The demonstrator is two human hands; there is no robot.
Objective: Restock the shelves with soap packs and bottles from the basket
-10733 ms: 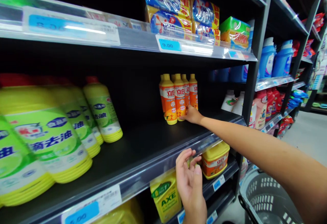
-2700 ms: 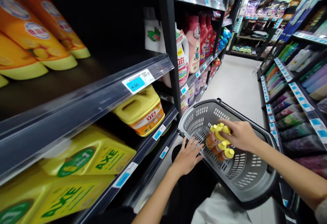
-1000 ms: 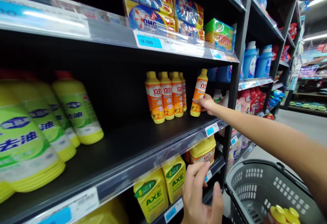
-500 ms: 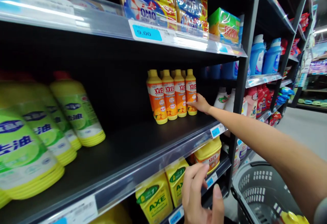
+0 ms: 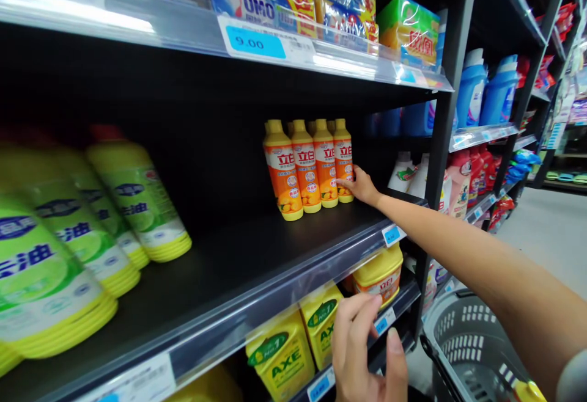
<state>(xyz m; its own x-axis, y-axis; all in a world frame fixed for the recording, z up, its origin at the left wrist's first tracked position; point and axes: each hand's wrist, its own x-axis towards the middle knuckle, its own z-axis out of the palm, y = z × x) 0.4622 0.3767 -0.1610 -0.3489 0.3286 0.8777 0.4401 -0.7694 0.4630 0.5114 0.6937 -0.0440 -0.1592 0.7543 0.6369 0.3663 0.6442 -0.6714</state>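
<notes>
Four slots' worth aside, several orange dish soap bottles with yellow caps stand upright in a tight row on the middle shelf (image 5: 220, 255). My right hand (image 5: 362, 187) reaches in from the right and is closed on the rightmost dish soap bottle (image 5: 343, 154). Its thumb lies across the front of that bottle; the other fingers are mostly hidden. Lower down, my left hand (image 5: 367, 347) hangs in front of the lower shelf, empty, with fingers bent and the thumb apart. Behind it are yellow AXE bottles (image 5: 282, 353) and a yellow tub (image 5: 380, 274).
Green-labelled bottles (image 5: 142, 200) stand at the left of the same shelf. OMO packs (image 5: 261, 2) lie on the shelf above. A dark upright (image 5: 452, 102) divides the shelving. At lower right, a grey basket (image 5: 472, 335) holds something yellow, partly hidden by my arm.
The view has shifted slightly. The rightmost bottles stand a little closer together. My right hand stays at the end bottle, and my left hand keeps its bent pose.
</notes>
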